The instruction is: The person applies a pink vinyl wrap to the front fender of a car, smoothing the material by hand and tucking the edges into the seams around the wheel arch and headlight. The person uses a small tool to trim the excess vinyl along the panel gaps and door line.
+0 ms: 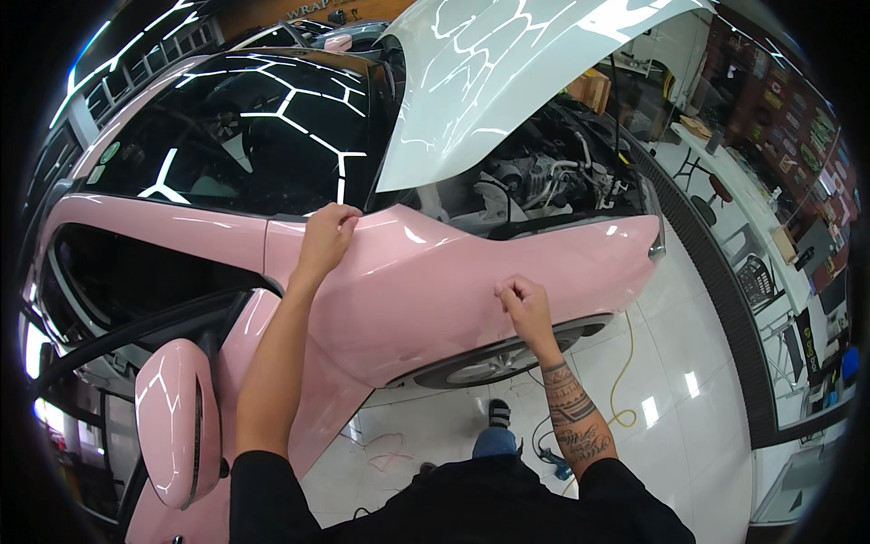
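Glossy pink car fender (408, 295) above the dark-tyred wheel (485, 368): left hand (330, 238) curled narrow at its upper edge, right hand (526, 310) likewise over its side; any grip indeterminable. Surface work seems underway; continuing calls for even handling.

The head-worn fisheye camera looks down on a nearby pink car (435, 272)

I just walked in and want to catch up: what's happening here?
A person in dark sleeves is leaning over a pink car fender. The left hand is curled at its upper edge, near the windshield; the right hand is curled in front of its side, above the wheel. Whether either hand grips anything is unclear. The pale hood stands raised, exposing the engine bay.
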Demonstrator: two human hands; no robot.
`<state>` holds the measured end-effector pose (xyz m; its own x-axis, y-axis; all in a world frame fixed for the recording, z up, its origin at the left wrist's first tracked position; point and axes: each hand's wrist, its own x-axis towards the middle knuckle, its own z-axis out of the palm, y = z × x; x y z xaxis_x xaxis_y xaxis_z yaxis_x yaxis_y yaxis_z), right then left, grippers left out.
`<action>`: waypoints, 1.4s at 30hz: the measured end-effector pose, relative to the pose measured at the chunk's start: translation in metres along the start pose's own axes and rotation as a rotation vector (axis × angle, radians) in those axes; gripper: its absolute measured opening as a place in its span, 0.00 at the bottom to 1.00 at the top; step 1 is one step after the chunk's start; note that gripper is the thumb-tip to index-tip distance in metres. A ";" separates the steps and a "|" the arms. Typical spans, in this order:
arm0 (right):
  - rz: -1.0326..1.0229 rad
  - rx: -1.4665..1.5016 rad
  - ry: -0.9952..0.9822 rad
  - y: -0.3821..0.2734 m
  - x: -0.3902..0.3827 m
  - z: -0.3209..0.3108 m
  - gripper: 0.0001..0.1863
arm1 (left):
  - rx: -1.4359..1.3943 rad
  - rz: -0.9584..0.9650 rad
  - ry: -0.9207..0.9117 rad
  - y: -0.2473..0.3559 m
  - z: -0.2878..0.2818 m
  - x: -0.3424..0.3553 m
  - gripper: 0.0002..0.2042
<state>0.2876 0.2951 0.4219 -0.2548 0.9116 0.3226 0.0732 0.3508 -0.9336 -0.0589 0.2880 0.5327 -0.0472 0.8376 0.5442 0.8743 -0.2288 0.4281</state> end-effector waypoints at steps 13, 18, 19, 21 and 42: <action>-0.558 -0.344 -0.003 0.034 0.092 -0.048 0.06 | 0.379 0.181 -0.062 0.029 0.064 0.024 0.10; -0.429 -0.569 0.336 0.035 0.106 -0.104 0.05 | 0.343 0.133 -0.196 0.014 0.058 0.040 0.11; -0.379 -0.608 0.395 0.040 0.107 -0.112 0.05 | 0.350 0.128 -0.201 0.013 0.060 0.038 0.11; -0.320 -0.589 0.424 0.043 0.111 -0.117 0.05 | 0.361 0.102 -0.191 0.009 0.058 0.032 0.11; -0.246 -0.424 0.973 0.140 0.136 -0.318 0.08 | 0.298 -0.087 -0.074 0.022 0.093 0.043 0.15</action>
<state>0.5700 0.5367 0.3844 0.5509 0.5200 0.6527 0.4988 0.4219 -0.7571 0.0032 0.3653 0.4986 -0.1023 0.8840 0.4562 0.9721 -0.0084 0.2343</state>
